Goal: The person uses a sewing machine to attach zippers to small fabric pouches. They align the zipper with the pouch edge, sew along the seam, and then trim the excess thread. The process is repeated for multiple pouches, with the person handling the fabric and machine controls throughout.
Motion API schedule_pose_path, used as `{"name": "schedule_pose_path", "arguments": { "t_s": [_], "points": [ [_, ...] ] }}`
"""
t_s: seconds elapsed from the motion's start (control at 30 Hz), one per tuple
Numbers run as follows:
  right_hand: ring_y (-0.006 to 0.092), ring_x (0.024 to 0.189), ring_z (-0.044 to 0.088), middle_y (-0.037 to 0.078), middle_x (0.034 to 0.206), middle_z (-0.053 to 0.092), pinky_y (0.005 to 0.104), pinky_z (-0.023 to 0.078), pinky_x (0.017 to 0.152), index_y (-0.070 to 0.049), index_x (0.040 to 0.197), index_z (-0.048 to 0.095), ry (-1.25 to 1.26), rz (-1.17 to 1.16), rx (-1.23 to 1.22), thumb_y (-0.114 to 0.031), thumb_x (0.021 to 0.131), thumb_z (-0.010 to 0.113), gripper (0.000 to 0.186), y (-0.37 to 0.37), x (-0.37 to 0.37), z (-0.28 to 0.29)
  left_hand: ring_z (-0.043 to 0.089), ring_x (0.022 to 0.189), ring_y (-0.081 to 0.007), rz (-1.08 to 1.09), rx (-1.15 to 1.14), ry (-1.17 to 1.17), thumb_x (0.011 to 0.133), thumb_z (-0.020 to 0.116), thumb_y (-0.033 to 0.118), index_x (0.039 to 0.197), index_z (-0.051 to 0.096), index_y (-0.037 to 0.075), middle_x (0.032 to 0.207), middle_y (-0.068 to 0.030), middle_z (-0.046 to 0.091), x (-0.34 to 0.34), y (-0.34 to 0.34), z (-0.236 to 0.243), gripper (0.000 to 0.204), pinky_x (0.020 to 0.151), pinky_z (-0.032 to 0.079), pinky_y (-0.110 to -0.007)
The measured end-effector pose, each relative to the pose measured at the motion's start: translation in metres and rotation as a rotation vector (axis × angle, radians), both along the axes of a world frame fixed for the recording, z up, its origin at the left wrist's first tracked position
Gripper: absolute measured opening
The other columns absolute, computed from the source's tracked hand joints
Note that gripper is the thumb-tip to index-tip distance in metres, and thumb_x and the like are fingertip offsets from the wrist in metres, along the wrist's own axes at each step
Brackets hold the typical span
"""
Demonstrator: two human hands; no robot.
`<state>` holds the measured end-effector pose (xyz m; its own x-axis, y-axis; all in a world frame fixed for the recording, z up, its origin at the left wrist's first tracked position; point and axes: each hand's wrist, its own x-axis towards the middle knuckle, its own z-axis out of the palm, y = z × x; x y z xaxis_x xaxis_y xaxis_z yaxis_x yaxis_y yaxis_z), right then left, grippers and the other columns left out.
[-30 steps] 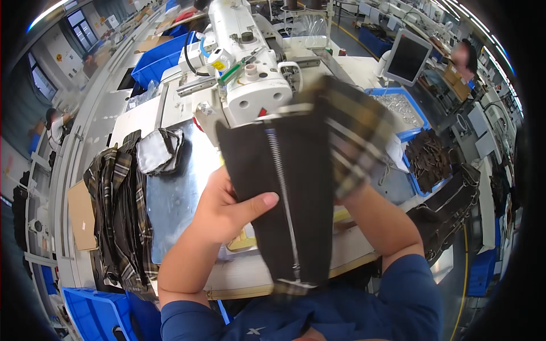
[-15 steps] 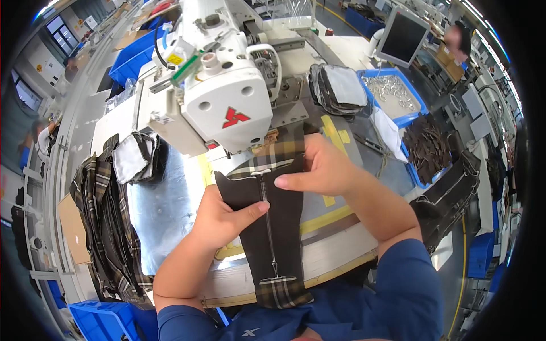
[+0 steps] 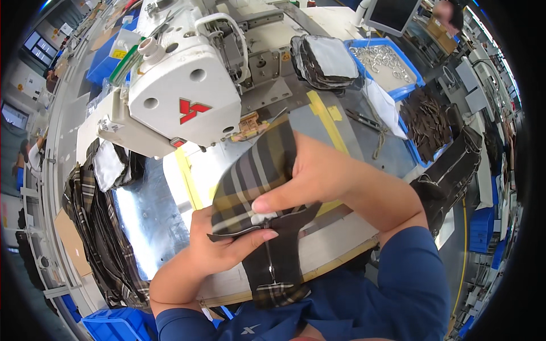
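Between my hands is a fabric piece with plaid cloth (image 3: 250,170) on its upper part and a dark brown panel (image 3: 287,247) below. A zipper (image 3: 271,264) runs down the panel to a plaid end near my body. My left hand (image 3: 219,247) grips the left edge, thumb on the dark cloth by the zipper top. My right hand (image 3: 318,176) holds the right side, its thumb pressing the plaid cloth near a small white bit at the zipper's upper end. Just beyond the piece stands a white sewing machine (image 3: 187,85), apart from the cloth.
Stacked cloth pieces (image 3: 327,62) lie behind, beside a blue tray of metal rings (image 3: 384,62). A blue tray of brown strips (image 3: 426,125) is at right. Plaid garment parts (image 3: 102,227) hang at left, near a blue crate (image 3: 116,324). Tweezers (image 3: 364,120) lie on the table.
The fabric piece has come away from the machine toward me, and its plaid part now folds up into view. My right thumb has moved onto the plaid; the view has shifted.
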<state>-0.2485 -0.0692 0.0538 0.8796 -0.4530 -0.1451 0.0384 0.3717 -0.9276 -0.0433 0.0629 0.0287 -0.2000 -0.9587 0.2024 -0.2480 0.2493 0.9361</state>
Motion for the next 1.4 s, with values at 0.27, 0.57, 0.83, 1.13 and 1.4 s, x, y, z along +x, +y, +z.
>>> {"name": "schedule_pose_path", "arguments": {
  "t_s": [0.27,0.57,0.83,1.13,1.4],
  "points": [
    [0.0138,0.099,0.068,0.007,0.110,0.075,0.0322,0.056,0.088,0.001,0.124,0.066,-0.028,0.033,-0.107,-0.011,0.083,0.090,0.048,0.004,0.000,-0.001,0.079,0.094,-0.0245,0.012,-0.112,-0.095,0.081,0.094,0.008,0.117,0.077,-0.001,0.107,-0.0141,0.080,0.005,0.003,-0.007,0.040,0.083,0.061,-0.033],
    [0.0241,0.086,0.068,0.012,0.097,0.074,0.0388,0.055,0.081,-0.003,0.113,0.071,0.081,-0.004,-0.413,-0.019,0.087,0.083,0.033,0.017,-0.001,0.001,0.074,0.098,-0.0275,0.263,-0.629,-0.470,0.070,0.094,0.009,0.109,0.081,0.009,0.105,-0.0085,0.078,0.005,0.011,-0.008,0.041,0.084,0.059,-0.038],
    [0.0434,0.088,0.064,0.021,0.098,0.070,0.0470,0.053,0.081,-0.002,0.108,0.071,-0.016,-0.070,-0.810,-0.017,0.087,0.079,0.027,0.018,0.002,-0.010,0.061,0.099,-0.0147,0.189,-1.147,-0.922,0.072,0.082,0.015,0.097,0.082,0.019,0.098,0.0052,0.071,0.005,0.020,-0.008,0.025,0.094,0.040,-0.036],
    [0.0426,0.093,0.066,0.020,0.100,0.071,0.0473,0.053,0.084,-0.003,0.108,0.071,0.028,-0.034,-0.834,-0.016,0.089,0.079,0.025,0.020,0.004,-0.005,0.057,0.087,-0.0134,0.197,-1.150,-0.909,0.068,0.079,0.014,0.092,0.083,0.016,0.090,0.0053,0.070,0.006,0.019,-0.009,0.024,0.075,0.035,-0.032],
    [0.0300,0.106,0.068,0.013,0.117,0.071,0.0456,0.052,0.095,-0.006,0.121,0.070,0.168,-0.047,-0.670,-0.019,0.089,0.085,0.038,0.029,0.006,-0.005,0.055,0.078,-0.0134,0.124,-1.285,-0.894,0.067,0.079,0.009,0.091,0.082,0.012,0.085,0.0004,0.068,0.008,0.019,-0.012,0.025,0.066,0.032,-0.031]
  ]
}}
